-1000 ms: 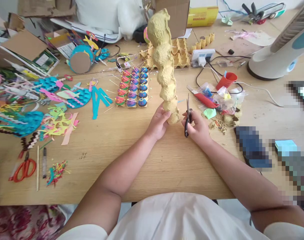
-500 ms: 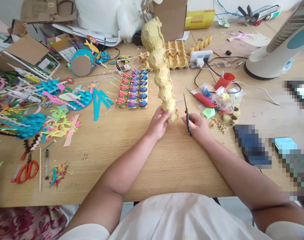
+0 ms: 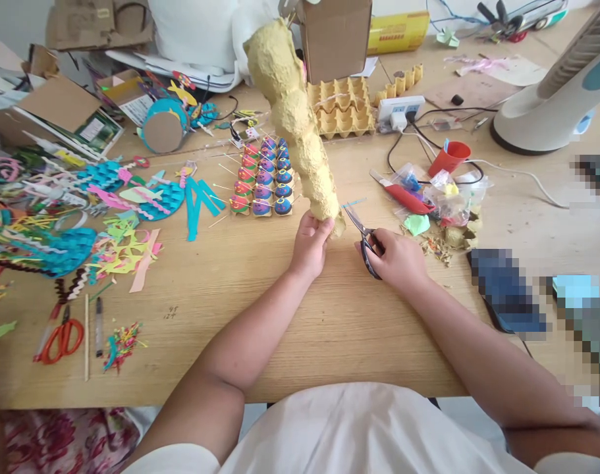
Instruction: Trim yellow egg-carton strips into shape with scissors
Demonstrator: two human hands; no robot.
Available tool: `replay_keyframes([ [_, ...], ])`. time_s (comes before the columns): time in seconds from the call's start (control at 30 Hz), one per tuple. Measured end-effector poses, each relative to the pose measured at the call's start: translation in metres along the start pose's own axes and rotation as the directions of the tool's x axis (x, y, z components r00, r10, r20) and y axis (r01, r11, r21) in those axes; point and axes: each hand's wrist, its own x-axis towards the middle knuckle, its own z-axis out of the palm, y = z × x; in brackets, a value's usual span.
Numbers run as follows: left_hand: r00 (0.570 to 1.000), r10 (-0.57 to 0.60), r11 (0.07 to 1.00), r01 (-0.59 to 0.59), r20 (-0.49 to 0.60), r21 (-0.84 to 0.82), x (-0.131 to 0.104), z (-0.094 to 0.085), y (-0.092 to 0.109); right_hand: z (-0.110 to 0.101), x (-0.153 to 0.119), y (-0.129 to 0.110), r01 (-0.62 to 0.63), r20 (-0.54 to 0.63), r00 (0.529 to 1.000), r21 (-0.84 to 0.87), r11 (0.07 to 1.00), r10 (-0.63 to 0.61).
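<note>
My left hand [image 3: 311,245] grips the near end of a long strip of egg carton [image 3: 297,125], yellowish and bumpy, which rises away from me and leans left. In my right hand [image 3: 397,258] is a pair of black-handled scissors [image 3: 369,249], my fingers in the loops and the blades pointing up and left. The scissor tips are close to the strip's near end but apart from it. Behind the strip stand rows of painted egg-carton cups [image 3: 263,178] in red, purple and blue, stuck with thin pins; the strip hides part of the right-hand side.
Uncut egg carton [image 3: 342,108] lies at the back. To the right are a red cup [image 3: 448,158], plastic bags, carton scraps [image 3: 460,230] and a phone [image 3: 506,289]. Orange-handled scissors [image 3: 62,339], a wooden stick [image 3: 87,336] and blue crafts [image 3: 67,251] lie on the left.
The egg-carton strip has tilted further left, its top coming nearer the camera. The scissors have turned, their blades now slanting left toward the strip's near end.
</note>
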Motion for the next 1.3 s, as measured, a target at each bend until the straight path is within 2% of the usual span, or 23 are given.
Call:
replay_keyframes([
  [0.17,0.997,0.059,0.996,-0.056,-0.046,0.072,0.0025,-0.0038,-0.0035,-0.0025,-0.0020,-0.0033,-0.025,0.080,0.996,-0.111,0.993,0.034],
  [0.47,0.992,0.100,0.983,-0.087,-0.074,0.161,0.0010,-0.0078,-0.0029,-0.0010,-0.0036,-0.0075,-0.009,0.127,0.991,-0.147,0.989,0.028],
  [1.3,0.994,0.071,0.990,-0.060,-0.084,0.125,-0.0005,-0.0039,0.0003,0.0054,0.0005,-0.0064,-0.078,0.191,0.978,-0.023,0.997,0.081],
])
